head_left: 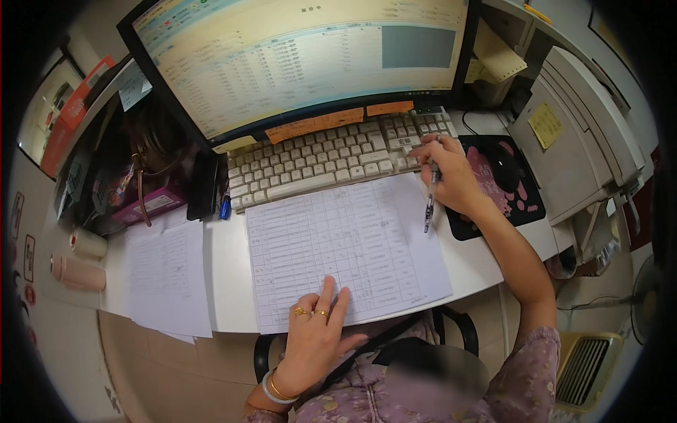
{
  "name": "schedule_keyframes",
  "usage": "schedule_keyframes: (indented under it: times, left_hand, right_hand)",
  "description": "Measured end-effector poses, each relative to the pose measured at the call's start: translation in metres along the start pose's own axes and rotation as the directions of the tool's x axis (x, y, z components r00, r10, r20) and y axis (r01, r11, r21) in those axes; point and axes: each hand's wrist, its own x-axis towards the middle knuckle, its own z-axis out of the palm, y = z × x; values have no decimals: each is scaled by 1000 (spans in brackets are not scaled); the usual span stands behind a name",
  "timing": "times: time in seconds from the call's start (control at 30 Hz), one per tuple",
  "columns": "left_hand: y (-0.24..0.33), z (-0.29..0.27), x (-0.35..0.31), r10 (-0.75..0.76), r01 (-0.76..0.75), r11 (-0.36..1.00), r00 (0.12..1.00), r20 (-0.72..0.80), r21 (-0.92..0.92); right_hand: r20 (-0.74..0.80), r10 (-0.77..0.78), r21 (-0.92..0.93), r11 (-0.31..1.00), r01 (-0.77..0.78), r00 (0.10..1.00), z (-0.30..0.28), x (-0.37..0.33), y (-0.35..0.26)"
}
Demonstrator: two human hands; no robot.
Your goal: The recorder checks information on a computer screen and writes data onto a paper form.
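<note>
My left hand (317, 324) rests with fingers apart on the lower edge of a printed table sheet (331, 247), which has some handwritten entries. A pen (429, 204) is tucked in my right hand (455, 176), pointing down toward the sheet's right side. The fingertips of that hand reach over the right end of a beige keyboard (317, 166), at the number keys. Whether they press a key I cannot tell. Behind the keyboard stands a monitor (303, 63) with a list and a grey box on its screen.
A black mouse (504, 169) lies on a dark patterned mouse pad (465, 225), beside a printer (564, 134). At left are more papers (166, 275), a pink cup (77, 273), a purple box (151, 201) and a blue-capped item (225, 206). Orange notes (314, 125) stick to the monitor.
</note>
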Motion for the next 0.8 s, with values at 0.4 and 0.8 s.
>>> schedule_keyframes:
  times: [0.4, 0.8]
  left_hand:
    - [-2, 1, 0, -3, 5, 998, 999, 40, -62]
    - [-2, 3, -2, 16, -16, 999, 1000, -10, -49]
  right_hand:
    - [-48, -58, -1, 998, 58, 997, -7, -6, 6]
    - [-48, -73, 36, 997, 75, 996, -3, -6, 6]
